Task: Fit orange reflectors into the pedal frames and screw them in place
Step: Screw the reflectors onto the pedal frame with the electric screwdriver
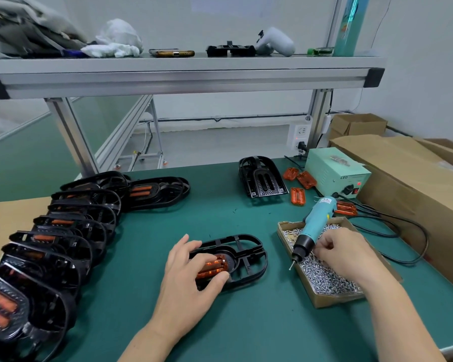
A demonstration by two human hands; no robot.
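Head view: your left hand (186, 273) clamps fingers and thumb round the pedal frame (249, 254), which lies flat on the green mat (220, 218). The orange reflector (212, 267) sits in it. Your right hand (343, 249) grips the blue screwdriver (315, 223), tip tilted down over the screw box (332, 301).

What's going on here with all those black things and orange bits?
A person is putting bike pedals together. Their left hand holds an orange reflector in a black pedal frame on the green table. Their right hand grips a blue screwdriver over a box of screws, seemingly picking one up. A row of frames with reflectors already in lies on the left.
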